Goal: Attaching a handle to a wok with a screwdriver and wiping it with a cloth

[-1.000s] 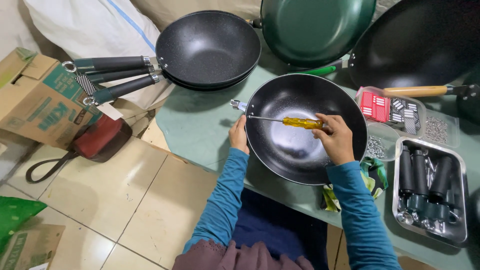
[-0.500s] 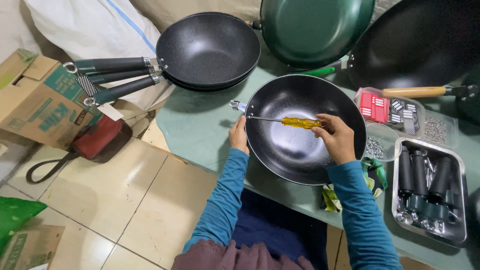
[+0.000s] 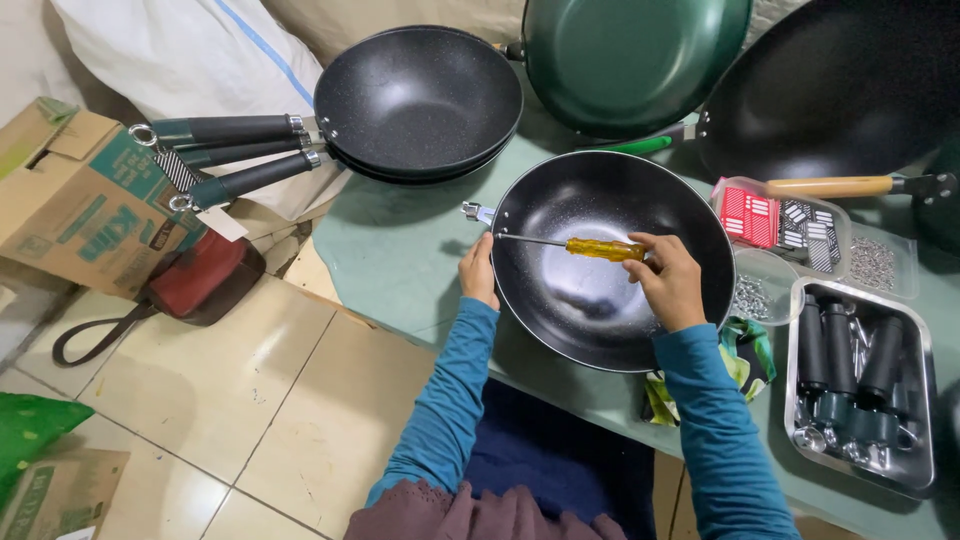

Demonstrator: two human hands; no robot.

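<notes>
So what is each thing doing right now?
Left hand: gripping the pan's rim.
Right hand: holding the screwdriver.
Screwdriver: lying level across the pan, tip at its wall.
Black pan: upright, no handle on.
Stacked pans: nested, handles on.
Metal tray: full of black handles.

Free room and obstacles. Bare green table top (image 3: 400,260) lies open just left of the left hand (image 3: 480,272), out to the table edge. Beyond it, stacked dark pans (image 3: 418,100) with handles (image 3: 235,150) block the far left. The black wok (image 3: 612,260) fills the space between both hands. Right of the right hand (image 3: 668,280), a clear cup of screws (image 3: 758,290), small parts boxes (image 3: 780,218) and a metal tray (image 3: 862,385) of black handles crowd the surface; narrow gaps only. A green pan (image 3: 630,60) closes the far side.
</notes>
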